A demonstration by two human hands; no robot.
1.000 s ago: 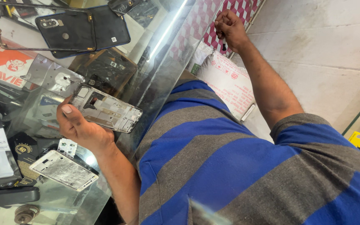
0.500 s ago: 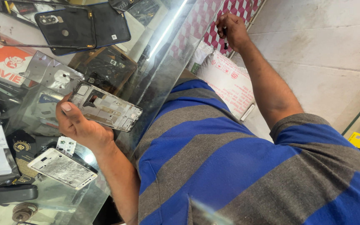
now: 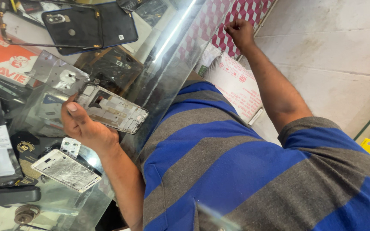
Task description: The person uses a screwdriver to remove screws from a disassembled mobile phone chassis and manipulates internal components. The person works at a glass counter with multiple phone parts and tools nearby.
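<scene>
Glass counter top (image 3: 163, 72) carried loose phone parts while the left hand (image 3: 84, 126) clasped a bare metal phone frame (image 3: 112, 109) face-up above it, apparently for inspection, and the right hand (image 3: 240, 33), fisted, reached toward the patterned wall (image 3: 240, 10).

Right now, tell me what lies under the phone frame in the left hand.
The left hand holds the phone frame over the glass counter. Dark phone parts show through the glass; anything directly beneath the frame is covered.
</scene>
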